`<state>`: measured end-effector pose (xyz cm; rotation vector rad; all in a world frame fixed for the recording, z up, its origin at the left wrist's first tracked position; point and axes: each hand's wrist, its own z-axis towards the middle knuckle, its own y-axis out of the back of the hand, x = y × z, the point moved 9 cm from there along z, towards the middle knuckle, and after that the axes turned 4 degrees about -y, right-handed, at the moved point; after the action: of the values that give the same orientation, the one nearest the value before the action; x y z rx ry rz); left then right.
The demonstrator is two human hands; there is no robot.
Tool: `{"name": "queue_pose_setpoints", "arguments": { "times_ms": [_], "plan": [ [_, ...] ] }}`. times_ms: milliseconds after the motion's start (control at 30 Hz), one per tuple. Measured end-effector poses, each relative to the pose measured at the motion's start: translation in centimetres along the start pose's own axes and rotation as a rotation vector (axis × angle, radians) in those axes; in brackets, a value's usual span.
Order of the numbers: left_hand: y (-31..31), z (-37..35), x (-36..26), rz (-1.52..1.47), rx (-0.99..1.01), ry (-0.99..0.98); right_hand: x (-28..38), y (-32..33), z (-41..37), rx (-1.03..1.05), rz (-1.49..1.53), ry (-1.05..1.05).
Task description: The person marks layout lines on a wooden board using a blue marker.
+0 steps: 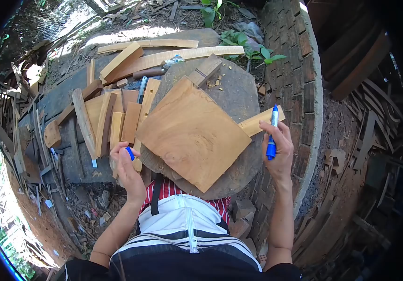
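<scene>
My right hand (279, 143) holds a blue and white marker (274, 133), its tip bare and pointing away from me, right of a square wooden board (194, 133). Between the fingers of my left hand (127, 164) is a small blue cap (130, 153), just off the board's lower left side. The board lies turned like a diamond on a round stump top (239, 89). One light wooden strip (262, 121) sticks out from the board's right corner, and a wood piece (205, 70) lies at its top corner.
Several wood blocks (130, 122) and a narrow blue tool (142, 89) lie left of the board. Long curved strips (182, 55) lie beyond. A low brick wall (300, 84) curves along the right, with scrap wood (375, 122) past it.
</scene>
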<state>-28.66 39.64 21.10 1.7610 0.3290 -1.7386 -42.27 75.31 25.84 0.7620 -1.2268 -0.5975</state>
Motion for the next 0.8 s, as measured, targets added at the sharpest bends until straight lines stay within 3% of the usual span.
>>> {"name": "queue_pose_setpoints", "arguments": {
  "times_ms": [67,100,200,233,333,633,800],
  "plan": [
    [1.5,-3.0,3.0,-0.199,-0.063,0.338,-0.2,-0.6,0.4,0.05,-0.021,0.053],
    [2.0,-3.7,2.8,-0.196,-0.083,0.337,-0.1,-1.2,0.5,0.098,-0.043,0.091],
    [-1.2,-6.3,2.6,-0.478,0.123,0.595,0.3,-2.6,0.8,0.191,-0.103,0.165],
    [-1.5,-6.5,2.6,-0.481,0.105,0.591,0.5,-3.2,0.8,0.235,-0.147,0.204],
    [-5.4,-7.2,3.1,-0.519,0.358,0.618,0.7,-4.2,1.1,0.281,-0.184,0.286],
    [-7.3,-6.0,3.1,-0.509,0.249,0.656,1.1,-4.2,1.8,0.417,-0.1,0.398],
    [-7.0,-5.9,2.9,-0.488,0.22,0.651,-1.9,-2.1,2.0,0.389,-0.052,0.35]
  ]
}}
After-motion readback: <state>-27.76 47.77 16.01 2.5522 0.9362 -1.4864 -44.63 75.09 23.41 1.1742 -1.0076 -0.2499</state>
